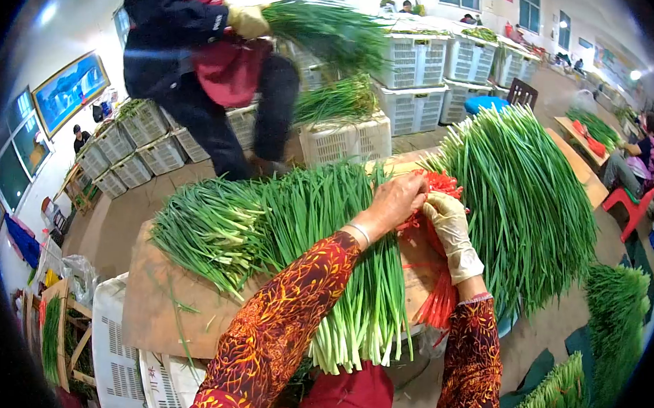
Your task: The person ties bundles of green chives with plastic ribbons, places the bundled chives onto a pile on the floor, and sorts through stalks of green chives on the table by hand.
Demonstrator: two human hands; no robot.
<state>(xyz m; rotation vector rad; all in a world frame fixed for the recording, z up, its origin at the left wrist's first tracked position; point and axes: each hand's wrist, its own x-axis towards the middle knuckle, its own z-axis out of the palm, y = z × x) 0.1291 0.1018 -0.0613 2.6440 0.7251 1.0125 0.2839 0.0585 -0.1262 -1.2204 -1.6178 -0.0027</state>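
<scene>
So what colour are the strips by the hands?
The strips are red, best seen in the head view.

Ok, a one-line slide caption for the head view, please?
Ungloved left hand and gloved right hand together at red ties, between piles of garlic chives.

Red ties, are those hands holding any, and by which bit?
The left hand and gloved right hand seem to pinch red ties between them; the fingers hide exactly which part.
</scene>
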